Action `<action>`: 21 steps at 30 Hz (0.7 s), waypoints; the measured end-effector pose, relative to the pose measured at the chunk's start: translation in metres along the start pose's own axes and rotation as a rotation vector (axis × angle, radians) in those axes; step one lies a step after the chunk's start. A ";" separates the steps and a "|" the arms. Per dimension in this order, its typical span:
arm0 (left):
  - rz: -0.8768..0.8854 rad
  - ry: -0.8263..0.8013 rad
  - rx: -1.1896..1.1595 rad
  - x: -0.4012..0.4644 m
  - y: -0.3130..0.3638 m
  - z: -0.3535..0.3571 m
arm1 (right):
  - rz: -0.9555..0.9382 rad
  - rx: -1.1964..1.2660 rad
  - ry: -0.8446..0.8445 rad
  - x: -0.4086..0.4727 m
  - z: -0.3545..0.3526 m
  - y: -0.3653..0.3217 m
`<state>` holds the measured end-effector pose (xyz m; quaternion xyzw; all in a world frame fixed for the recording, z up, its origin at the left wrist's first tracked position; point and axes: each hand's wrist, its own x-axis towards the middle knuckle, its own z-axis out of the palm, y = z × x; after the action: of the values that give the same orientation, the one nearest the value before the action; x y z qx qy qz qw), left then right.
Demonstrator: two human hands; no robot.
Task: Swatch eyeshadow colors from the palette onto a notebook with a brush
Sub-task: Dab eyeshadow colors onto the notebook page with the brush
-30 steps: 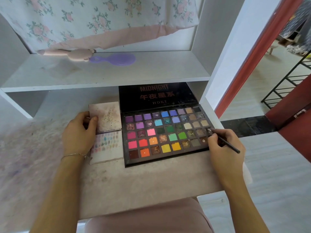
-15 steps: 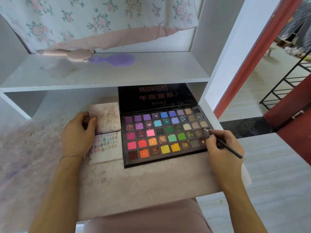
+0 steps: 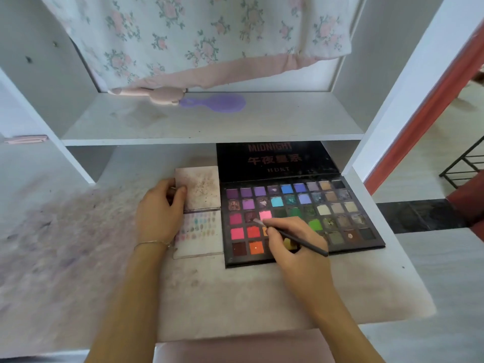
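An open black eyeshadow palette (image 3: 340, 208) with many coloured pans lies on the desk, its lid propped up behind. To its left lies a small open notebook (image 3: 201, 244); rows of pastel swatches mark its lower page. My left hand (image 3: 159, 213) presses on the notebook's left edge, thumb on the upper page. My right hand (image 3: 290, 239) rests over the palette's lower middle and grips a thin dark brush (image 3: 301, 241). The brush tip touches the pans near the pink one in the third row, left part.
A white shelf (image 3: 209, 127) runs above the desk with a purple hairbrush (image 3: 217, 102) and a pink object (image 3: 154, 94) on it. Floral fabric (image 3: 196, 35) hangs behind. The desk's right edge (image 3: 408, 271) drops off to the floor. Powder stains cover the desk's left part.
My right hand with the brush has moved left from the palette's right edge to its left-middle pans. My left hand has stayed on the notebook.
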<state>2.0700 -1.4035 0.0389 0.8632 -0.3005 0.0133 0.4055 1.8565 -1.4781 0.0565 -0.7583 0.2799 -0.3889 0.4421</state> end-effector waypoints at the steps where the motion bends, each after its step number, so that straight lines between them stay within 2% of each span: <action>1: -0.002 0.002 0.001 0.000 -0.001 0.000 | 0.000 0.010 -0.029 0.000 0.009 -0.002; 7: 0.004 0.019 -0.002 0.001 -0.003 0.000 | 0.014 -0.048 -0.098 0.007 0.039 -0.008; 10: 0.000 0.007 -0.002 0.002 -0.004 0.001 | -0.033 -0.126 -0.132 0.008 0.042 -0.007; 21: 0.002 0.014 0.000 0.003 -0.007 0.001 | -0.053 -0.172 -0.177 0.007 0.044 -0.007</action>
<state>2.0755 -1.4021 0.0345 0.8626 -0.2987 0.0198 0.4078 1.8980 -1.4606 0.0516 -0.8318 0.2522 -0.3066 0.3879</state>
